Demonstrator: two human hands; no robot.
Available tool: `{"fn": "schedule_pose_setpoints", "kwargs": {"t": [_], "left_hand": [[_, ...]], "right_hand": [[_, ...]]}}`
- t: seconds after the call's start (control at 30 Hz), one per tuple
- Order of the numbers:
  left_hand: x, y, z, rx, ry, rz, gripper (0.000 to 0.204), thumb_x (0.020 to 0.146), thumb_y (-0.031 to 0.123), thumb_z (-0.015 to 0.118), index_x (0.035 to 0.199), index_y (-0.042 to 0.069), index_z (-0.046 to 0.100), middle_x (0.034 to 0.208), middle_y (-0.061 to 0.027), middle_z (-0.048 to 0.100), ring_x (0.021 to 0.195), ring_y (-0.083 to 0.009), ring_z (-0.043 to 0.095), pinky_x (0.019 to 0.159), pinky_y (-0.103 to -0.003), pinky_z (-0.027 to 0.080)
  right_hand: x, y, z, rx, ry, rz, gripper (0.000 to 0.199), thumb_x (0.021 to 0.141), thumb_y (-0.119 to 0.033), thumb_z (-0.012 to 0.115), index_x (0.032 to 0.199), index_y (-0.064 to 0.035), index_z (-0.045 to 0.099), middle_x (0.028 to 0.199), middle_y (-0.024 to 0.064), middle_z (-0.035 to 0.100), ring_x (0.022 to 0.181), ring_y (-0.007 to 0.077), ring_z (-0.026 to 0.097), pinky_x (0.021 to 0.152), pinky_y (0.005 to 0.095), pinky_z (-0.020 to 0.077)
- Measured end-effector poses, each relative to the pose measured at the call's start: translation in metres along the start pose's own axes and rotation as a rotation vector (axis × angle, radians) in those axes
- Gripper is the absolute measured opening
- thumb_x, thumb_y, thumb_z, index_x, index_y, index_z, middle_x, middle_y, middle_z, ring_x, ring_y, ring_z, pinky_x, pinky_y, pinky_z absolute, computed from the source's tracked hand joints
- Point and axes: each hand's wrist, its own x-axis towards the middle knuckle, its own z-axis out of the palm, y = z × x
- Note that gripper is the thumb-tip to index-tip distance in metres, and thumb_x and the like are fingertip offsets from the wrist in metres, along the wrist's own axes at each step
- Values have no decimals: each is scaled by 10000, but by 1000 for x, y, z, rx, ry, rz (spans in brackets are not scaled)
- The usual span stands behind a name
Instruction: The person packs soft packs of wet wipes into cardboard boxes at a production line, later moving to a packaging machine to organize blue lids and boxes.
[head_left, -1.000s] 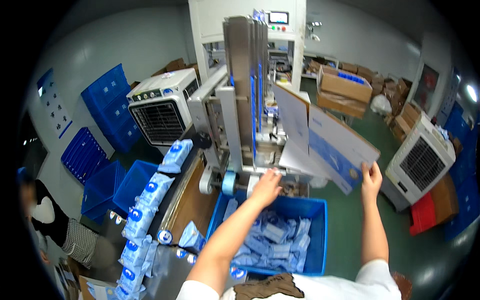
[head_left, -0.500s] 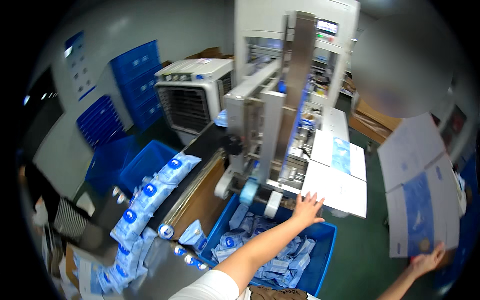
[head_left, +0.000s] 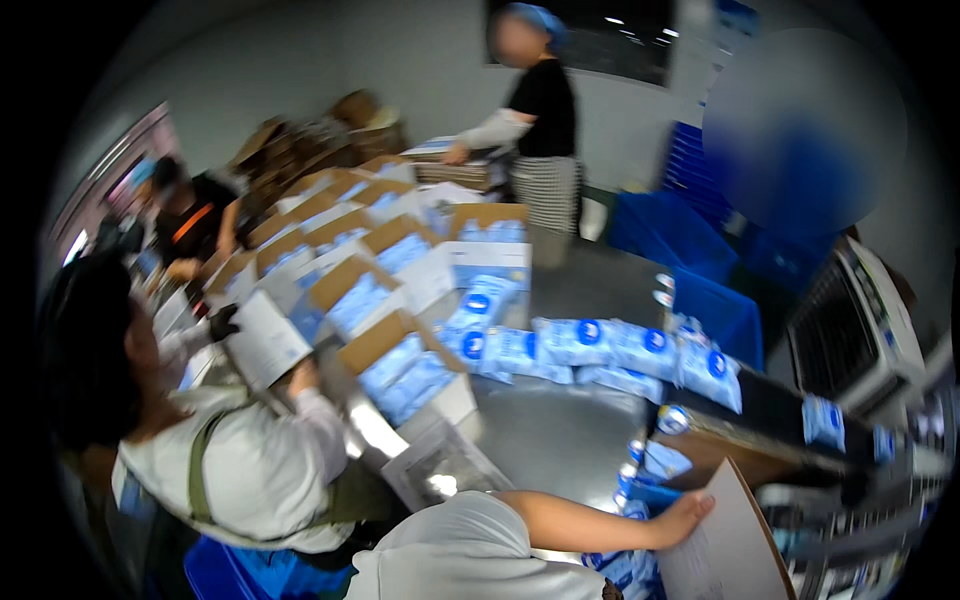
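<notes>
I've got one steel table [head_left: 540, 425] filling mid-view. At least three people are around it: one in white [head_left: 235, 470] near left holding a flat white box [head_left: 268, 338], one in black [head_left: 545, 105] standing at the back, another seen far left.

One air cooler [head_left: 850, 325] at right. I count two open blue crates [head_left: 655, 225] on the far side of the table, next to the belt. Open boxes [head_left: 490, 267] packed with blue packs bunch up left of centre: about ten, too blurred for an exact count.

One cardboard sheet [head_left: 725, 535], white-faced, is at bottom right, tilted, near the belt end. My person's left hand [head_left: 685, 518] is on its upper left edge, fingers closed, pinching it. Right hand is out of frame; can't tell its grip.

Blue packs [head_left: 575, 342] on the table and belt: at least six in a row, plus two spaced apart further right.
</notes>
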Motion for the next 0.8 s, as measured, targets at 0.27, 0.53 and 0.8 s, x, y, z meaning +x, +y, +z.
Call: {"fn": "schedule_pose_setpoints", "kwargs": {"t": [0.27,0.53,0.8], "left_hand": [[-61,53,-153,600,979,62,827,746,589,642,1229,-7,333,1171,-167,399,1140,-267,385,971,-361,315],[-77,100,-181,925,959,-2,1013,641,556,746,1230,-81,223,1181,-221,311,1157,-321,305,986,-401,278],[-73,120,-176,870,265,-304,947,797,490,612,1355,-56,77,1334,-290,239,1288,-382,245,1064,-413,228]], "right_hand": [[29,-9,22,-29,-250,152,233,875,-188,516,975,-1,612,895,81,588,833,169,544,740,282,431],[69,25,41,77,-175,221,240,822,-143,535,975,15,630,944,89,609,898,191,544,806,319,425],[51,47,136,-303,-404,-219,476,793,-278,668,1167,2,576,1206,166,565,1086,287,560,958,390,411]]}}
